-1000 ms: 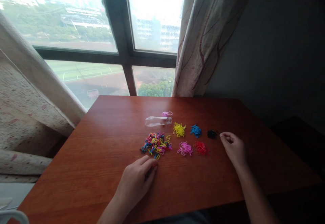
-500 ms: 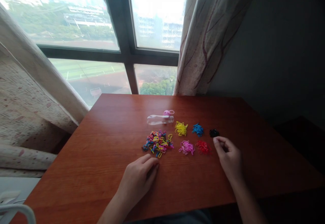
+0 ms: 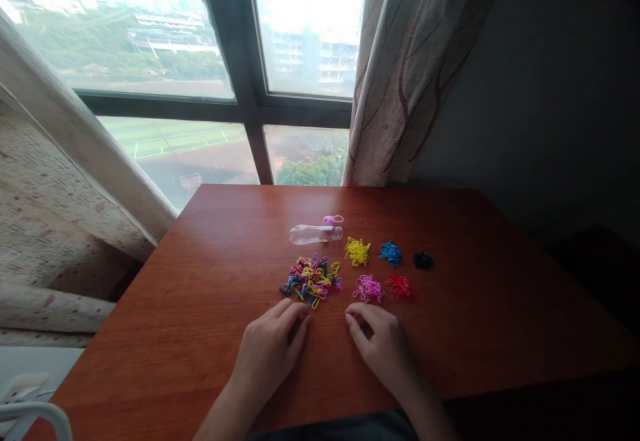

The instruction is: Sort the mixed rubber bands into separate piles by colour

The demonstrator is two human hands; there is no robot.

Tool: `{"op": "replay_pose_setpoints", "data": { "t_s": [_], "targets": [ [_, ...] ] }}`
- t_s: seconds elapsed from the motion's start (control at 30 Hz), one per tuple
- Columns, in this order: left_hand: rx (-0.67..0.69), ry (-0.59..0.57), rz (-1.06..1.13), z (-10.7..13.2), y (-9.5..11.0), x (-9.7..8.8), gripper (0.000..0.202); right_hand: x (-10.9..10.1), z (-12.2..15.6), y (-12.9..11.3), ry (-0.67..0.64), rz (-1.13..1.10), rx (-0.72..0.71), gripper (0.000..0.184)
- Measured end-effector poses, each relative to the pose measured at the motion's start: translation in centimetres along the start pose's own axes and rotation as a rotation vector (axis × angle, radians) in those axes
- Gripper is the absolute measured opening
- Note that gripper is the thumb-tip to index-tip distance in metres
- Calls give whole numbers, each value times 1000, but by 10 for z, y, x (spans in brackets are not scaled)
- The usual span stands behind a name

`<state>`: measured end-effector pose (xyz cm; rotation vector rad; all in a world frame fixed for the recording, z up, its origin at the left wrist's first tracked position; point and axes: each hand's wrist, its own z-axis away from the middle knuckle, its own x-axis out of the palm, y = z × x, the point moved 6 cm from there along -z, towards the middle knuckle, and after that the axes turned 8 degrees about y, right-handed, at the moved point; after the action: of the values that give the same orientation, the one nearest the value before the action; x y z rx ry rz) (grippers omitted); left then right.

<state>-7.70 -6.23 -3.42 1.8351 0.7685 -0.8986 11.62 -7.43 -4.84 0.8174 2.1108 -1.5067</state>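
Since half a second ago, the person's right hand (image 3: 380, 338) had come away from the small heap of black clips (image 3: 423, 260) and had moved leftward, to a place nearer the person and to the right of the loose heap of many-coloured, thin looped plastic clips (image 3: 310, 278). This mixed heap lay on the reddish-brown wooden table (image 3: 165, 334), and the left hand (image 3: 270, 341) remained just on its near side. Both hands were loosely curled, each thumb close to the index finger. The fingertips were partly hidden, so I could not tell whether either hand had hold of a clip. Both forearms were cut off by the lower edge of the view.

In the mixed heap the clips overlapped and were hard to count; their long axes crossed in many directions. One yellow clip (image 3: 315, 304) on its near side pointed its rounded end towards the person. To the right of the mixed heap lay heaps of pink clips (image 3: 369, 288) and red clips (image 3: 400, 286); to its right and farther back, yellow clips (image 3: 357, 252) and blue clips (image 3: 390, 253). Black ones, farthest right of it, merged into one dark shape. Behind the mixed heap, a smooth transparent bottle (image 3: 313, 234) lay sideways, its mouth pointing right.
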Motion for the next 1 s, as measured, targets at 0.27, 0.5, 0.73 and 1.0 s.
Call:
{"op": "replay_pose_setpoints", "data": {
  "t_s": [0.27, 0.5, 0.73, 1.0],
  "targets": [
    [-69, -21, -149, -8, 8, 8, 14, 1, -2, 0, 0, 25, -14, 18],
    [-93, -28, -173, -13, 8, 12, 13, 0, -1, 0, 7, 22, -9, 17],
    [-64, 38, -126, -13, 8, 8, 11, -1, -2, -2, 22, 46, -34, 17],
    [-65, -11, -162, -18, 11, 14, 13, -1, -2, -1, 12, 35, -27, 17]
  ]
}}
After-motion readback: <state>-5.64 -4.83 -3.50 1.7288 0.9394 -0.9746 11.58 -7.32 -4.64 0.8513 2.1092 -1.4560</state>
